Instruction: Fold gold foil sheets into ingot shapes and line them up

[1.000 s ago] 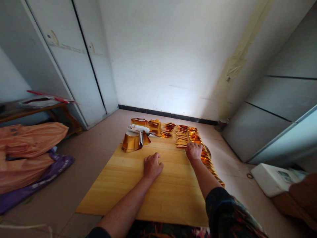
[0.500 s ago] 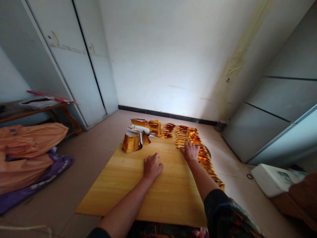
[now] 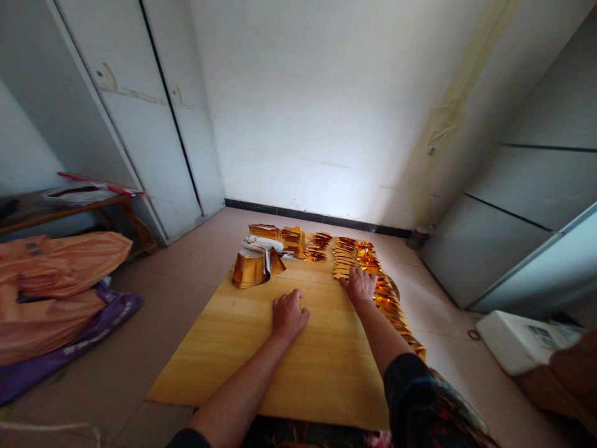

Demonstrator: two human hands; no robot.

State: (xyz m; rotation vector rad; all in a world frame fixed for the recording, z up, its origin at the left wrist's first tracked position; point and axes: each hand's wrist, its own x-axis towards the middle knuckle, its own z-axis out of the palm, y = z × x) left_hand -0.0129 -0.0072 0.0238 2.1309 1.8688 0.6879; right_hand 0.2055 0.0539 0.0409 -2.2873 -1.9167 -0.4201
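Head view, right hand (image 3: 361, 286), near gold foil (image 3: 344, 253)

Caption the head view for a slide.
Left hand over a wooden board, right hand at rows of shiny gold pieces.

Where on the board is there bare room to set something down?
The board shows bare wood between the left hand and right hand, and left of the left hand, nearer than the curved gold sheet. Gold pieces crowd its far and right edges.
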